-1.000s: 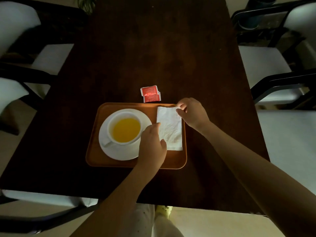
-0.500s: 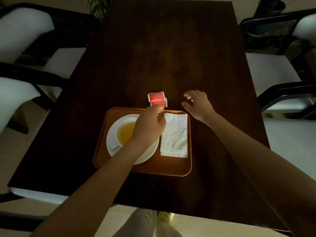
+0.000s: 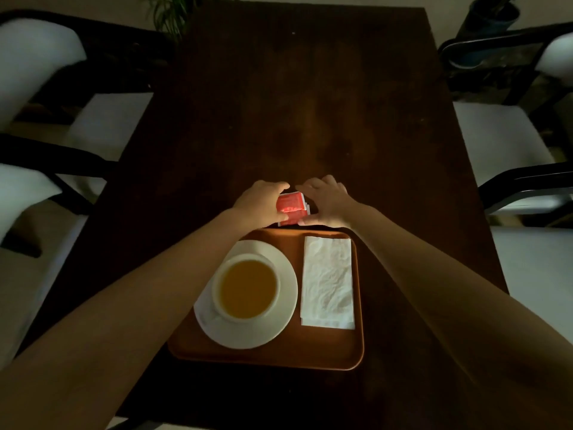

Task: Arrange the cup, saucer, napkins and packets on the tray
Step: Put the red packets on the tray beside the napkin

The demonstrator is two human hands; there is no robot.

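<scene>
An orange tray (image 3: 358, 352) lies on the dark table near its front edge. On its left half a white cup (image 3: 246, 288) of yellow liquid stands on a white saucer (image 3: 279, 324). A white folded napkin (image 3: 328, 282) lies along the tray's right side. Just beyond the tray's far edge, red packets (image 3: 290, 203) rest on the table. My left hand (image 3: 260, 204) curls around them from the left, thumb and fingers touching. My right hand (image 3: 325, 201) closes in from the right, fingertips at the packets' edge.
The dark wooden table (image 3: 304, 103) stretches away beyond the packets. White-cushioned chairs with black frames stand on the left (image 3: 93, 131) and on the right (image 3: 496, 144). A plant (image 3: 173, 13) sits past the far left corner.
Both hands left the napkin and the tray and moved forward to the red packets, meeting around them. The napkin now lies flat on the tray's right side.
</scene>
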